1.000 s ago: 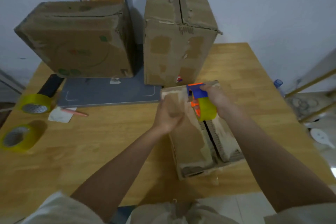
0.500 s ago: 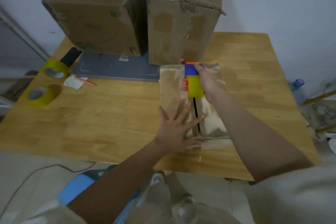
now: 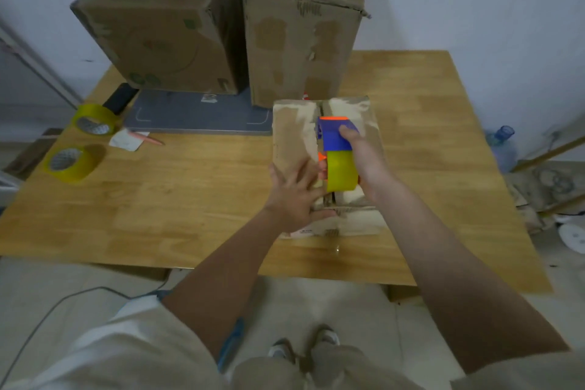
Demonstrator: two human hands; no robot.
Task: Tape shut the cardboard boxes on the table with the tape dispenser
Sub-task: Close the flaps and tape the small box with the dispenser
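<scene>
A small flat cardboard box (image 3: 292, 136) lies on the wooden table (image 3: 190, 199), its top seam running away from me. My right hand (image 3: 364, 158) grips the blue and orange tape dispenser (image 3: 335, 152), loaded with a yellow roll, over the middle of that seam. My left hand (image 3: 294, 193) presses flat with spread fingers on the box's near left flap, beside the dispenser. Two large cardboard boxes (image 3: 158, 28) (image 3: 300, 28) stand at the back of the table.
Two spare yellow tape rolls (image 3: 93, 120) (image 3: 71, 163) lie at the table's left edge, near a black object (image 3: 120, 98), a paper scrap and a pink pen (image 3: 145, 139). A grey mat (image 3: 196, 117) lies under the big boxes. A water bottle (image 3: 501, 142) stands on the floor at right.
The dispenser has travelled along the seam from the box's far end toward me. My left hand went from holding the far flap to pressing flat on the near left flap.
</scene>
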